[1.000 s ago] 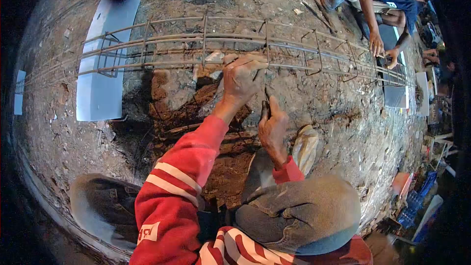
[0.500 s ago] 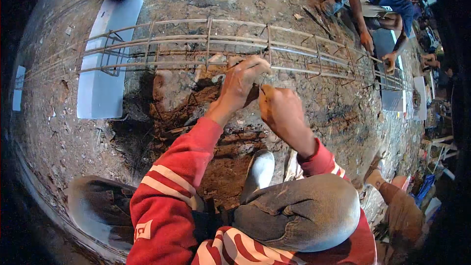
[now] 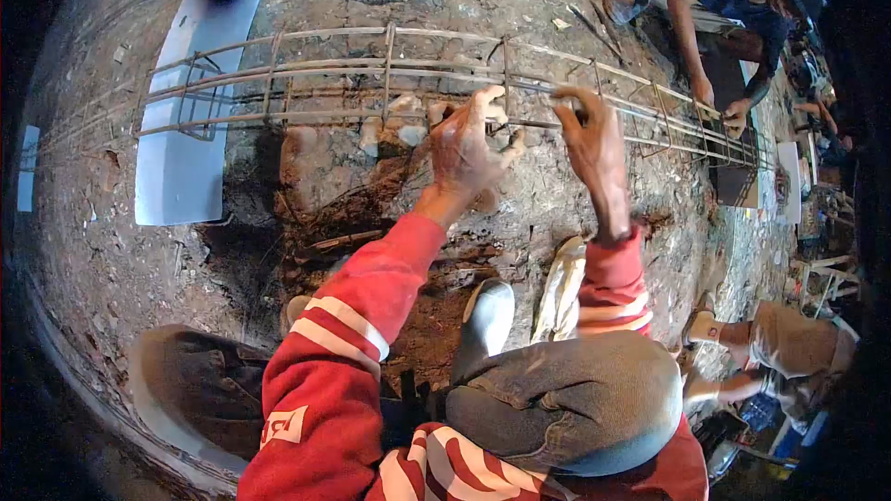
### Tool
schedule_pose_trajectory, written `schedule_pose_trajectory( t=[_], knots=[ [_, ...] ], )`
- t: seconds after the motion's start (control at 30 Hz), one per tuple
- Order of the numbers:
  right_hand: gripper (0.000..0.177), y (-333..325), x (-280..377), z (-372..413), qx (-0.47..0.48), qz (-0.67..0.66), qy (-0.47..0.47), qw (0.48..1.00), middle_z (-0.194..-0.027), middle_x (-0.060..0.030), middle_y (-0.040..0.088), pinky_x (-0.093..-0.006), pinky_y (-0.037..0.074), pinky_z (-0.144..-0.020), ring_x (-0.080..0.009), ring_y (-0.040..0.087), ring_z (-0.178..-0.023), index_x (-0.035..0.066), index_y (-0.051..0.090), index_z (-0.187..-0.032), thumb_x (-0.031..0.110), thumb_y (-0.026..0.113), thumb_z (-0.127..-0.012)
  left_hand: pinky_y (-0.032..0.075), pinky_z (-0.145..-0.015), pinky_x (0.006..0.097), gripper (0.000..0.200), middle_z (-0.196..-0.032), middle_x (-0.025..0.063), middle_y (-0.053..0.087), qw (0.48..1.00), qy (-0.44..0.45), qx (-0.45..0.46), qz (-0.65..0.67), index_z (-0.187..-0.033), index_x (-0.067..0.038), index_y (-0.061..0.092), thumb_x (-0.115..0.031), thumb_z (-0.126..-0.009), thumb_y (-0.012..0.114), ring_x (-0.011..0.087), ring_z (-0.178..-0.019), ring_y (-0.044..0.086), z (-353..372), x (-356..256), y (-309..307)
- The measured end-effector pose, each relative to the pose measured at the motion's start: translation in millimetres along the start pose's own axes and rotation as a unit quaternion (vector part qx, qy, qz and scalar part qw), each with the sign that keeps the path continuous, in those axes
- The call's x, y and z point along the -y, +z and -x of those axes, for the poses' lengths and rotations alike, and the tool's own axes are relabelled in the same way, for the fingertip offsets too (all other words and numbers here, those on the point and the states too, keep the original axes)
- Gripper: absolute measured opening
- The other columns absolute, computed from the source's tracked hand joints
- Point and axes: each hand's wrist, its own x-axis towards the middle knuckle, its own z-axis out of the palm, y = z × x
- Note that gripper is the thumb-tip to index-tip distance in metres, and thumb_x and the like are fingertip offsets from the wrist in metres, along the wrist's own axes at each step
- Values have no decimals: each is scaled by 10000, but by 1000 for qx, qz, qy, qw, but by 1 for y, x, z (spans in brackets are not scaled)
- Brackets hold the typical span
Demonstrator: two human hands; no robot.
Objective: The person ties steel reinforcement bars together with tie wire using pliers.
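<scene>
A long cage of thin metal rods [image 3: 387, 79], with square ties across it, runs from left to right over the ground. My left hand [image 3: 467, 144] is at the near rods beside a cross tie, its fingers apart and curved; no object shows in it. To its right, my right hand [image 3: 594, 134] is raised at the near rods, thumb and fingers curved toward each other. Whether a thin wire lies between those right fingertips is too small and blurred to tell.
A pale block [image 3: 181, 148] lies under the cage at the left, another board [image 3: 740, 181] at the right. At the upper right a crouching person [image 3: 733, 0] has both hands on the cage's far end. Another person's legs [image 3: 742, 334] show at the lower right.
My hands have moved apart, the right one rightward and up. The left hand's fingers have opened. The other person's legs at the lower right have shifted.
</scene>
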Motion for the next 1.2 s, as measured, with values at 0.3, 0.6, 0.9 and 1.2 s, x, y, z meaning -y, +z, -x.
schedule_pose_trajectory(
  t=[0.3,0.6,0.9,1.2],
  knots=[
    [214,95,-41,69,-23,-94,13,995,-933,-131,704,-362,525,-747,-233,651,-805,10,680,-1059,93,688,-861,532,-854,382,409,-1181,150,659,996,57,56,24,-1033,-74,592,-213,-729,827,305,-977,688,-1,0,-19],
    [271,70,11,45,-141,24,-16,990,-707,-181,652,-420,477,-571,-359,644,-625,47,696,-874,313,742,-864,463,-832,388,248,-1082,181,623,992,-110,-63,-10,-1135,-25,529,-162,-929,509,342,-951,612,62,45,10],
    [225,101,-22,45,-59,-313,147,937,-708,-5,670,-275,436,-551,-89,596,-608,56,722,-808,259,697,-902,476,-815,284,510,-1086,90,624,752,-454,194,437,-1237,-78,613,-514,-1003,490,145,-973,588,23,135,59],
    [264,104,-43,54,79,-642,230,727,-912,-74,728,-250,513,-627,-130,649,-710,31,695,-1018,283,643,-960,498,-660,324,381,-910,48,633,893,-277,236,264,-1097,-63,657,-411,-992,544,157,-772,595,8,167,66]
  ],
)
